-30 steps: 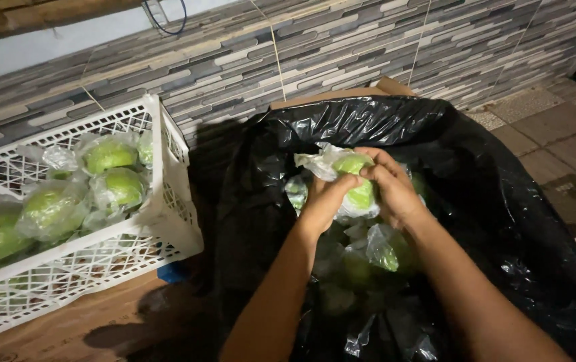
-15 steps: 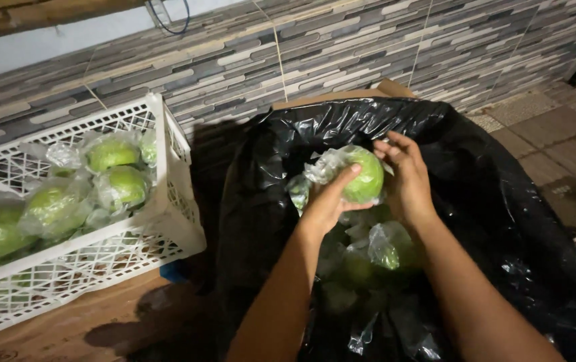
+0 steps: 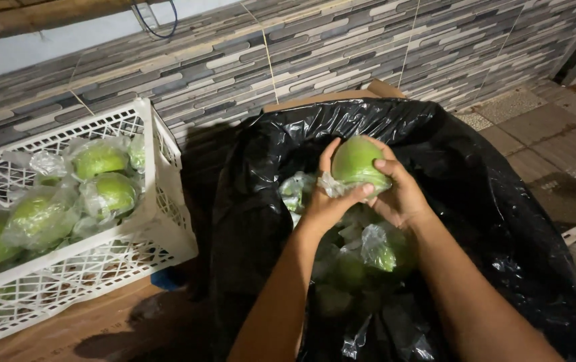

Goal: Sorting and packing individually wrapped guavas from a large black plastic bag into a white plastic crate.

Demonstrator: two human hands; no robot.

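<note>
Both my hands hold one green fruit [image 3: 355, 161] wrapped in thin clear plastic, lifted above a large black plastic bag [image 3: 476, 188]. My left hand [image 3: 328, 201] cups it from the left and pinches the loose plastic at its base. My right hand [image 3: 398, 191] wraps around its right side with the thumb on the front. Below them, more plastic-wrapped green fruits [image 3: 375, 251] lie inside the bag.
A white lattice crate [image 3: 160, 221] stands at the left on a wooden floor, holding several wrapped green fruits [image 3: 100, 161]. A cardboard edge [image 3: 382, 88] shows behind the bag. A striped tile wall [image 3: 301, 47] runs along the back, paved ground to the right.
The fruit has been raised and turned in my hands, and its plastic wrap is now gathered at the lower left under my left fingers. My right thumb has moved onto its front.
</note>
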